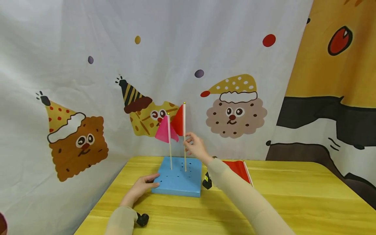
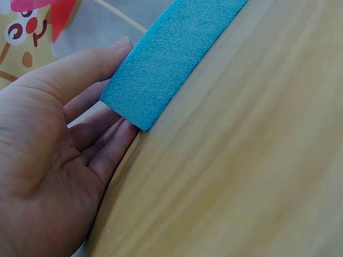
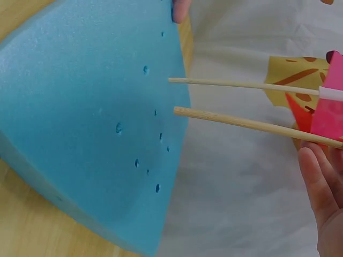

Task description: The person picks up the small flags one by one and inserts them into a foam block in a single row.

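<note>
A blue foam block [image 1: 179,186] with several small holes lies on the table. My left hand [image 1: 140,188] grips its left side; the left wrist view shows the thumb at the block's upper edge and the fingers beneath its corner. A pink flag [image 1: 163,131] stands upright on the block by its thin stick. To its right, my right hand [image 1: 197,147] pinches the wooden stick [image 3: 241,123] of a red flag [image 1: 178,122]. That stick's blunt lower end shows over the block in the right wrist view, seemingly just above the surface.
Another red flag [image 1: 236,168] lies on the wooden table [image 1: 293,195], partly hidden behind my right forearm. A white curtain [image 1: 176,49] printed with cartoon biscuits hangs behind the table's far edge.
</note>
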Motion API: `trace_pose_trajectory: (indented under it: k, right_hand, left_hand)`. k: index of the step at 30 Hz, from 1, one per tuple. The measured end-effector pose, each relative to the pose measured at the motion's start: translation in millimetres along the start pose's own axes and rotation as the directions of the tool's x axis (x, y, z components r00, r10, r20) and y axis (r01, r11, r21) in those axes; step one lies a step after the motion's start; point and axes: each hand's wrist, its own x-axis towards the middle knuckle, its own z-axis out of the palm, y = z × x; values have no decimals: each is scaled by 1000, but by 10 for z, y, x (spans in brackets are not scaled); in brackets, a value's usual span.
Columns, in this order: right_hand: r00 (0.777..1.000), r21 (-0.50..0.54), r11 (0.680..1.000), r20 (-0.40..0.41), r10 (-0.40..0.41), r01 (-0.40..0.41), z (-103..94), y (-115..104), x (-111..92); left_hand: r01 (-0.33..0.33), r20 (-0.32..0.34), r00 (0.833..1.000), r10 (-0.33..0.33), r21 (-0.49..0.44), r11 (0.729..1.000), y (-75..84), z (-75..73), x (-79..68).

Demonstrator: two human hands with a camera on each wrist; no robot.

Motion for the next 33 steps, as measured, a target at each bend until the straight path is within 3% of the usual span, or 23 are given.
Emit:
trace_pose_trajectory:
  k: [15,23,33]
  right_hand:
    - [999,-23,1000,34,2,-1,214,50,24]
    - [999,-21,999,22,50,-50,250,127,51]
    - [998,-46,998,28,52,-50,251,156,44]
  left_hand:
    - [16,-5,1000,-16,-12,1000,-21,11,-12]
    - [11,-12,1000,-11,-12,1000,-14,13,10]
    - [10,-14,1000,-11,-30,999,-1,18,18]
